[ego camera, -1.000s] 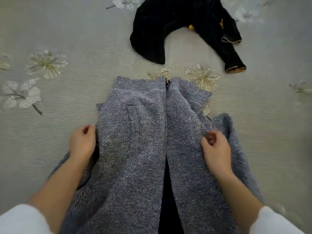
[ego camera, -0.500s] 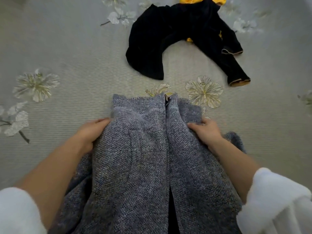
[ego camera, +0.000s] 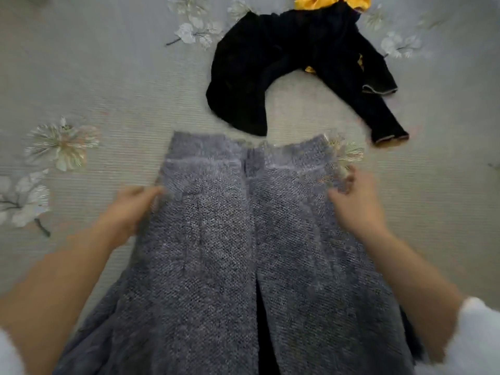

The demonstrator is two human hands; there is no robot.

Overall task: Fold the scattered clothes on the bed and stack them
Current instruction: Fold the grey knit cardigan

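Grey knit garment [ego camera: 238,253] flat on bed [ego camera: 94,85], near side, banded end away from me. My left hand [ego camera: 132,209] pinches its left edge. My right hand [ego camera: 354,204] grips its right edge, fingers curled. Both forearms reach forward, blurred. Black garment [ego camera: 284,71] crumpled beyond, toward far edge, apart from grey one. Yellow cloth [ego camera: 332,1] touches its far side.

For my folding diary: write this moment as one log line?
grey sweater: on bed | left hand: holds left edge | right hand: holds right edge | black top: unfolded
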